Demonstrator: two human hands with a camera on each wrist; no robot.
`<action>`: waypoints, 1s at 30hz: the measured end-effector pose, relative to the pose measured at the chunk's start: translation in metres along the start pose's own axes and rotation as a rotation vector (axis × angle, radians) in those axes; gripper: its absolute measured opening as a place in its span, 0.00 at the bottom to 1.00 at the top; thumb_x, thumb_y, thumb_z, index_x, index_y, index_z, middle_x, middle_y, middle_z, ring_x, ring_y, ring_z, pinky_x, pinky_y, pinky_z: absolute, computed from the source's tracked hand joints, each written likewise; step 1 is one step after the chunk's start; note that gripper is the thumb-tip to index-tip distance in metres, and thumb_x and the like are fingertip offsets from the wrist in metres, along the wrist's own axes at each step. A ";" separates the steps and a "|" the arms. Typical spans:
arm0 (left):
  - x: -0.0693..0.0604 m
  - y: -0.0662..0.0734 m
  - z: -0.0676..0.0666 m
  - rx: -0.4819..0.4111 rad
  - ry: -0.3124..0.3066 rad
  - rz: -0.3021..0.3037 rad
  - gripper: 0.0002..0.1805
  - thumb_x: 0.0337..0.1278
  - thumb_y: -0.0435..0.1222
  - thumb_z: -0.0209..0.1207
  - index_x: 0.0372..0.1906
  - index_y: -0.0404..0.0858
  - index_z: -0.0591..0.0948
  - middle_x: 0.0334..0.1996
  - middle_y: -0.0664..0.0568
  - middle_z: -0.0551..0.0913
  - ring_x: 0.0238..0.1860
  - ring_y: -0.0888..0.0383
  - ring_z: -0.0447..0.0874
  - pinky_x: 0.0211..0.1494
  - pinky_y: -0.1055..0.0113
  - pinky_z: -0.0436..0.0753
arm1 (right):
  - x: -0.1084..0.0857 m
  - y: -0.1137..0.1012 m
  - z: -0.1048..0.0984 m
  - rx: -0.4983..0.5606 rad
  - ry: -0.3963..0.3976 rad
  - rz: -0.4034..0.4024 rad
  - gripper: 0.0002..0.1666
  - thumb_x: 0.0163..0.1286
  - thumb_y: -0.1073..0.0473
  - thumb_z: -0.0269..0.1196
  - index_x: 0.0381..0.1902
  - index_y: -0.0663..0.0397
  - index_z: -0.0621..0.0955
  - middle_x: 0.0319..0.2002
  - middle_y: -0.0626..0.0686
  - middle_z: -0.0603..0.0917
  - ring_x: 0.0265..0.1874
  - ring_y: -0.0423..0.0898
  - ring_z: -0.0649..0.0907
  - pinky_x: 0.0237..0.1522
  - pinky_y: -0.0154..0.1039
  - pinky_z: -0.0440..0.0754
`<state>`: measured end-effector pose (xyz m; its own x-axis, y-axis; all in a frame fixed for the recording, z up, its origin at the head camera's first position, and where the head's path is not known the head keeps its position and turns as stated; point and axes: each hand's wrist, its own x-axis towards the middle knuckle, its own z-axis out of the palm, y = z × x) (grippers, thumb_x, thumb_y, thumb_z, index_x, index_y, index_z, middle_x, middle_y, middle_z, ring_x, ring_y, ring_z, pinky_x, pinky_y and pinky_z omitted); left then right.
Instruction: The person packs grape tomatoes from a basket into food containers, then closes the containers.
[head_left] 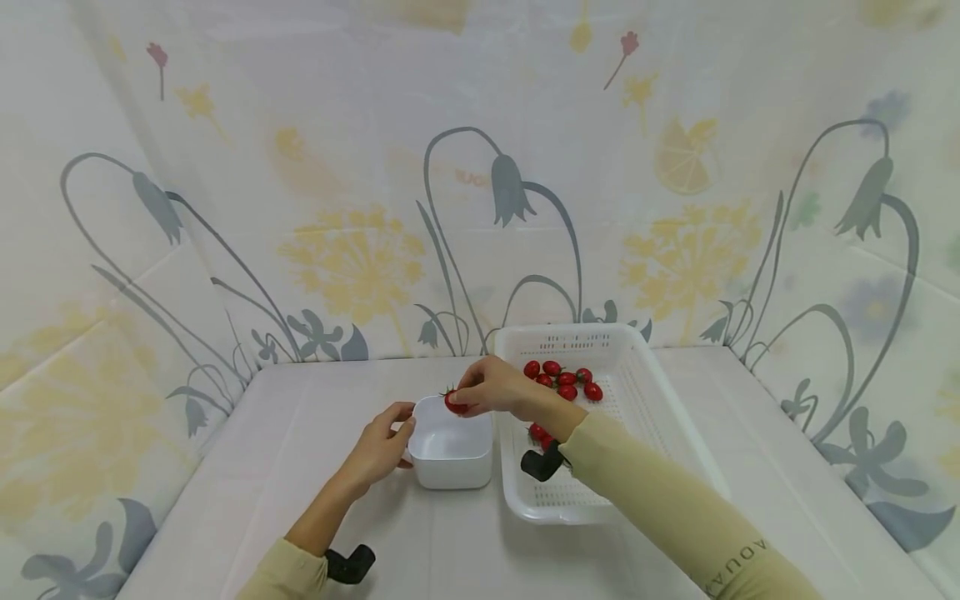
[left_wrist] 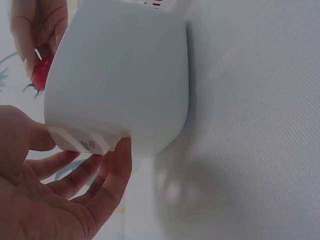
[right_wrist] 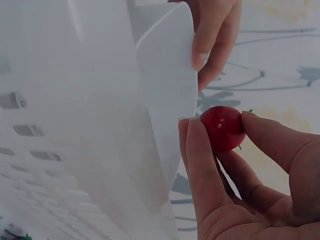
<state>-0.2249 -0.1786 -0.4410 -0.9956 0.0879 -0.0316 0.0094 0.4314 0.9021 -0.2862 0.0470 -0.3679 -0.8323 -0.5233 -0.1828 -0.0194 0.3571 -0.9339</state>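
A cherry tomato (right_wrist: 223, 128) with a green stem is pinched between the thumb and fingertips of my right hand (head_left: 495, 387). That hand is over the far right rim of a small white square container (head_left: 453, 473). In the head view the container's visible inside is bare white. My left hand (head_left: 381, 446) holds the container by its left side, the thumb near the rim and the fingers lower on the wall, as the left wrist view shows. To the right, a white slotted basket (head_left: 678, 425) holds several more cherry tomatoes (head_left: 567, 392), some partly hidden by my right arm.
Container and basket stand side by side on a white-covered table (head_left: 300, 417). A flower-printed sheet (head_left: 360, 167) rises behind and at both sides. Black wrist mounts (head_left: 350, 564) are strapped at both sleeves.
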 end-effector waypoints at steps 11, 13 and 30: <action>0.001 0.000 -0.002 -0.012 -0.016 0.006 0.20 0.78 0.33 0.50 0.68 0.31 0.72 0.65 0.33 0.74 0.48 0.42 0.84 0.35 0.55 0.90 | 0.020 -0.005 0.021 -0.072 -0.075 0.054 0.07 0.69 0.68 0.67 0.40 0.70 0.85 0.36 0.59 0.88 0.36 0.48 0.88 0.47 0.45 0.90; 0.001 0.000 -0.002 -0.015 -0.017 0.002 0.21 0.78 0.33 0.49 0.68 0.31 0.72 0.65 0.33 0.74 0.49 0.42 0.84 0.35 0.55 0.90 | 0.023 -0.006 0.023 -0.093 -0.075 0.073 0.07 0.69 0.68 0.67 0.39 0.70 0.85 0.36 0.58 0.87 0.35 0.49 0.88 0.47 0.45 0.90; 0.000 0.002 -0.001 -0.025 -0.017 0.005 0.18 0.78 0.32 0.50 0.66 0.33 0.73 0.64 0.35 0.75 0.46 0.43 0.84 0.34 0.56 0.90 | 0.036 -0.009 0.055 -0.199 -0.039 0.245 0.10 0.64 0.72 0.69 0.37 0.67 0.77 0.32 0.60 0.84 0.31 0.53 0.88 0.40 0.45 0.91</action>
<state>-0.2248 -0.1790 -0.4391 -0.9938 0.1056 -0.0347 0.0115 0.4087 0.9126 -0.2856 -0.0172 -0.3830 -0.8040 -0.4310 -0.4098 0.0674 0.6186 -0.7828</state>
